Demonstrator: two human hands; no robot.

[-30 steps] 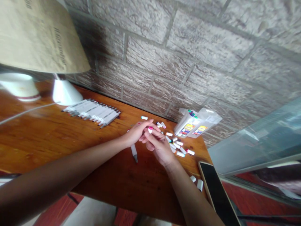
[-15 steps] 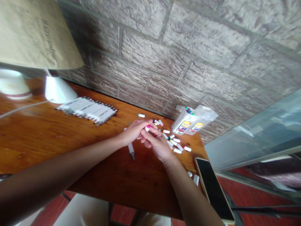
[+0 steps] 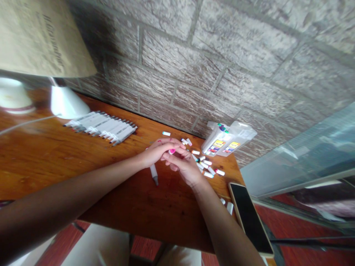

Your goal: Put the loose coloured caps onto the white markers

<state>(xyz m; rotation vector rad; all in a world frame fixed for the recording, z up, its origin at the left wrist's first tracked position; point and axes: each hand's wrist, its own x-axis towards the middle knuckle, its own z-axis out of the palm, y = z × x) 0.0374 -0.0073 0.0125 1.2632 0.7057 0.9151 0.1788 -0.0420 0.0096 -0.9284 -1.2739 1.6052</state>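
Note:
Both hands meet over the wooden desk, fingers closed around a white marker cap with a pink end (image 3: 172,151). My left hand (image 3: 159,151) covers it from the left, with reddish marks on its back. From the right, my right hand (image 3: 185,166) grips it with thumb and fingers. Most of the cap is hidden by the fingers. Beneath my left hand lies a white marker with a grey end (image 3: 154,174), partly covered. Several loose white caps with coloured ends (image 3: 204,165) are scattered just right of my right hand.
A row of white markers (image 3: 102,125) lies to the left, before a lamp (image 3: 66,103). A clear plastic marker case (image 3: 222,142) stands by the brick wall (image 3: 172,55). A phone (image 3: 251,220) lies at the desk's right edge, beside two white pieces (image 3: 230,208).
The pink-ended cap has turned slightly between my fingers, showing more of its pink end, and sits a little further left. The whole view has shifted slightly; the other things stay put.

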